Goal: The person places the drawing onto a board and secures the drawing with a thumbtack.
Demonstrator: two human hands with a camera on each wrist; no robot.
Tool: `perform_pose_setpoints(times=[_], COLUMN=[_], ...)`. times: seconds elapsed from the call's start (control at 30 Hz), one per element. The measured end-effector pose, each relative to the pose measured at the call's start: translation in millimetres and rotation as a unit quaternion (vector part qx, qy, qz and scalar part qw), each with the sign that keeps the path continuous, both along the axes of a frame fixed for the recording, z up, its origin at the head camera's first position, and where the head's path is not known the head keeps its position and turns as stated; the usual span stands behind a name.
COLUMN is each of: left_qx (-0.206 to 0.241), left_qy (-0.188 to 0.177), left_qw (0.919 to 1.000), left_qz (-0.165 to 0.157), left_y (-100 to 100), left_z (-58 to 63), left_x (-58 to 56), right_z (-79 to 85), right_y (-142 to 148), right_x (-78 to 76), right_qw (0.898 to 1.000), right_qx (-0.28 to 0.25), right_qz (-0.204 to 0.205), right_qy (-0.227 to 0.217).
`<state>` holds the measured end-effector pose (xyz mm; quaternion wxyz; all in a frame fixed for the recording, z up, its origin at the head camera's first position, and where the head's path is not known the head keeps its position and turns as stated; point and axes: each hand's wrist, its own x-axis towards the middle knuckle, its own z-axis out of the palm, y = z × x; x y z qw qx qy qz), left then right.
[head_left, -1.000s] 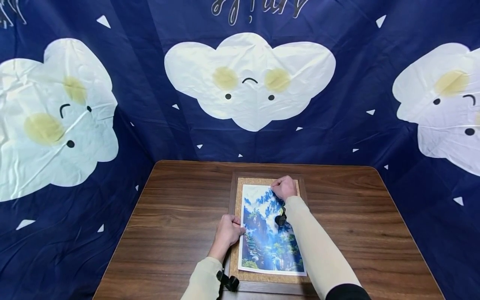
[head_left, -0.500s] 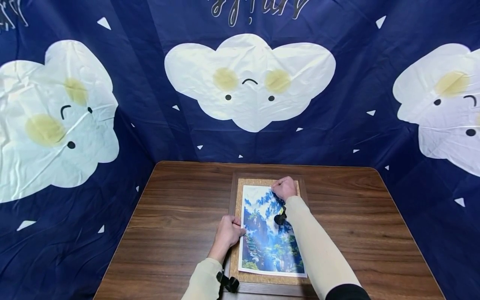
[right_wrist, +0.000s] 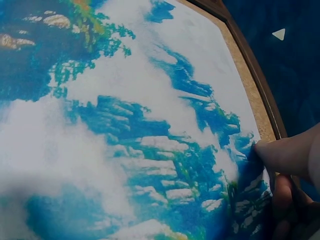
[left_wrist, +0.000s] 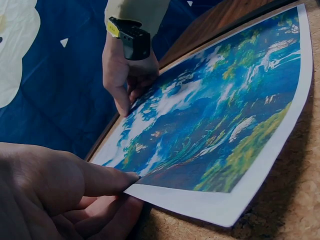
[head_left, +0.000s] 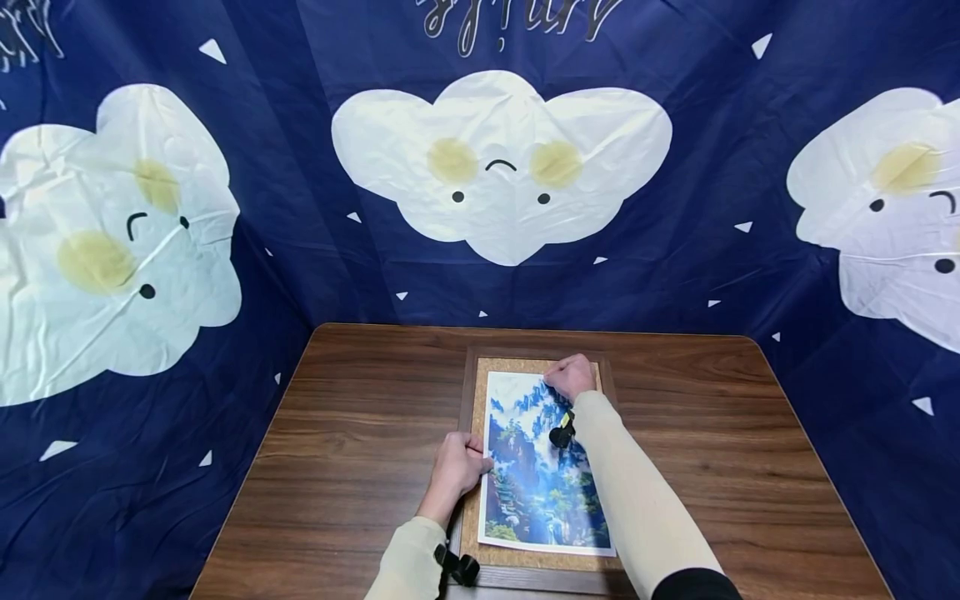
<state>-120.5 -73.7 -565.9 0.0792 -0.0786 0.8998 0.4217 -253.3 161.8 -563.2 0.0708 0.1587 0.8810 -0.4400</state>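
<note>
A landscape print [head_left: 536, 492] of blue mountains and mist, with a white border, lies over a wood-framed cork board [head_left: 517, 364]. At the print's left edge my left hand [head_left: 456, 462] pinches the paper, thumb on top; the left wrist view shows the thumb and curled fingers of the left hand [left_wrist: 60, 192] there, with the near corner of the print [left_wrist: 215, 130] lifted off the cork. My right hand [head_left: 572, 377] pinches the far edge toward the right. In the right wrist view, a fingertip of the right hand [right_wrist: 292, 160] overlaps the print's edge; anything smaller between the fingers is hidden.
The board lies on a brown wooden table [head_left: 360, 433]. Dark blue cloth [head_left: 300, 167] printed with white clouds hangs behind and at both sides. A strapped black wrist camera [head_left: 457, 567] sits near the board's lower left corner.
Both hands and the print hold nearly the same places throughout. The whole head view has shifted very slightly.
</note>
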Motion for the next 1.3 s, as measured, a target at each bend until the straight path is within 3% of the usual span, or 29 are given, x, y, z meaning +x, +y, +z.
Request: perform_pose_setpoints(times=[0.5,1.07,1.3], left_qx=[0.017,0.024,0.024], left_qy=[0.000,-0.013,-0.009], left_qw=[0.9998,0.9996,0.9997], left_qz=[-0.005,-0.004,-0.007], left_y=[-1.2,-1.1,-1.2], left_z=[-2.3,-0.9,-1.0], left_x=[0.9,0.5,0.5], right_z=[4.7,6.6,4.4], right_y=[-1.9,-2.8,-2.5], right_x=[-0.1,-5.5,-6.7], right_qw=[0.999,0.999,0.999], right_qx=[-0.040,0.008,-0.013], right_qz=[-0.015,-0.007,-0.020], right_qy=[-0.020,-0.032,-0.039])
